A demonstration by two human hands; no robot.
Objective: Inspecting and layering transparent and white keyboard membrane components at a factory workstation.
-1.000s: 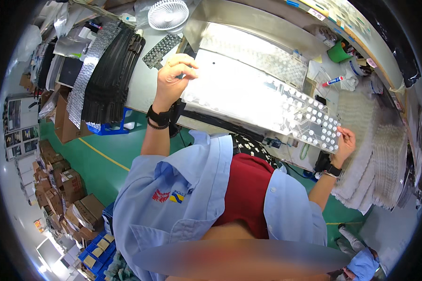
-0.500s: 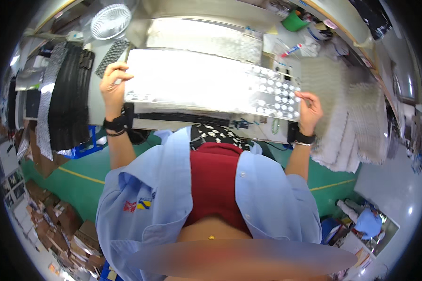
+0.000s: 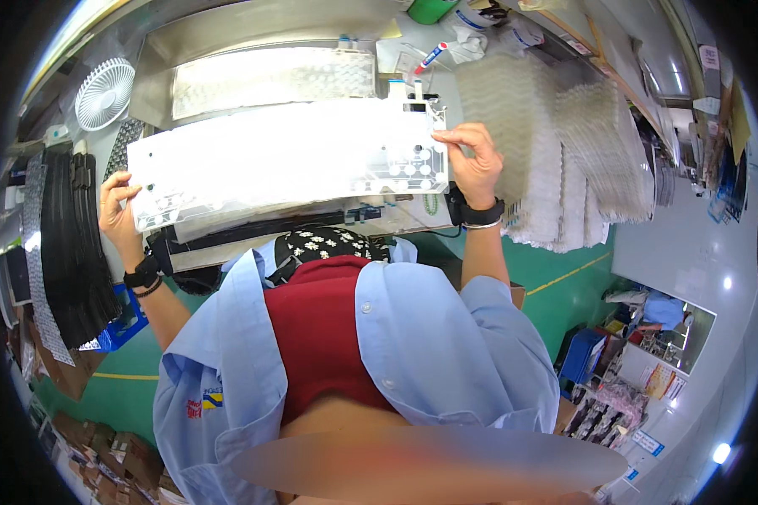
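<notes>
Between my hands is a long, brightly lit circuit sheet with printed traces, round pads and short tabs at its upper right. Glare washes out most of its surface. My left hand pinches the sheet's left end between thumb and fingers. At the opposite end, my right hand grips the right edge, thumb and forefinger closed on it. The sheet is held tilted, its left end lower in the picture, over a lit panel that shows behind its far edge.
Grey-white stacks of wavy sheets lie on the right. Black strips hang at the left near a white fan. A red, white and blue marker and green container are at the back. A blue crate stands below left.
The view has swung, so the bench sits further left in the picture. The circuit sheet now looks turned over or tilted differently, with tabs showing at the upper right. Both hands still hold its ends.
</notes>
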